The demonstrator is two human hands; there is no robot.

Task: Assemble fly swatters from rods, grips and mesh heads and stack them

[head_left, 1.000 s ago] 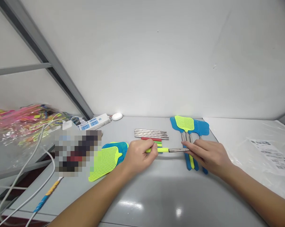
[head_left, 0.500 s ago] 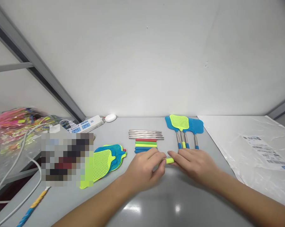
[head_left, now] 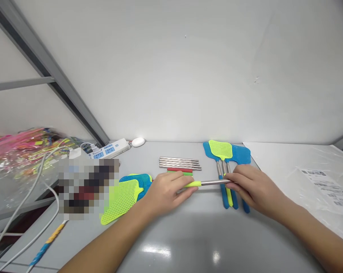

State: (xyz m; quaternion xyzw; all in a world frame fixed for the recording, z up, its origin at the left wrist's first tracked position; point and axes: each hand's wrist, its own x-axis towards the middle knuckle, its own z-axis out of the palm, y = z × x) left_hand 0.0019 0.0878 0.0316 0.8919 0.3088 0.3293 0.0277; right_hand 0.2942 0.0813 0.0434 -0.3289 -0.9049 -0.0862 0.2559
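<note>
Between my hands a metal rod (head_left: 213,182) runs level, meeting a yellow-green handle grip (head_left: 194,184) at its left end. My left hand (head_left: 168,189) is closed around the grip, and my right hand (head_left: 252,185) pinches the rod near its other end. Several fly swatters with blue and yellow-green heads (head_left: 221,149) lie behind and under my right hand. Behind my left hand are bare metal rods (head_left: 179,163) in a row, a red grip (head_left: 179,170) and a green grip (head_left: 185,173). My left hand hides what lies in front of these.
Loose swatter heads (head_left: 122,199) are piled on the left of the grey table (head_left: 194,239). Behind them lie a power strip (head_left: 110,150), a white oval object (head_left: 138,142) and cables. White plastic packaging (head_left: 310,174) covers the right side. Bagged colourful items (head_left: 26,159) sit far left.
My hands have moved apart, and a length of metal rod now shows between them. My right hand has moved right and up. The view has shifted slightly.
</note>
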